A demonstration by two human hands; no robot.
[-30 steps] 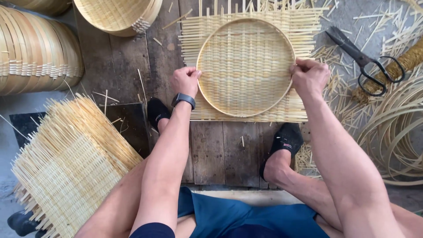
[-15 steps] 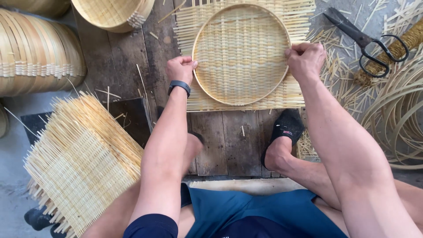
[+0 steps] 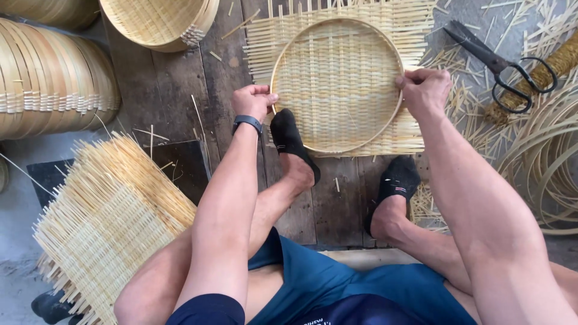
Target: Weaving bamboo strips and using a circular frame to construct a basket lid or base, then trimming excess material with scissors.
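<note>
A stack of woven mats (image 3: 108, 222) lies nearest, at the person's left knee. Farther out, a socked foot (image 3: 292, 144) presses the near left rim of the round hoop (image 3: 337, 84), which sits on a square woven mat (image 3: 415, 129) on the plank floor (image 3: 174, 96). The left hand (image 3: 253, 101) pinches the hoop's left edge; the right hand (image 3: 424, 90) has a closed grip on its right edge. Scissors (image 3: 500, 66) lie beyond, at right.

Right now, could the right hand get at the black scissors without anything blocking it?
Probably yes. The right hand grips the round hoop, and the scissors lie openly just beyond it, with only loose bamboo strips between.
</note>
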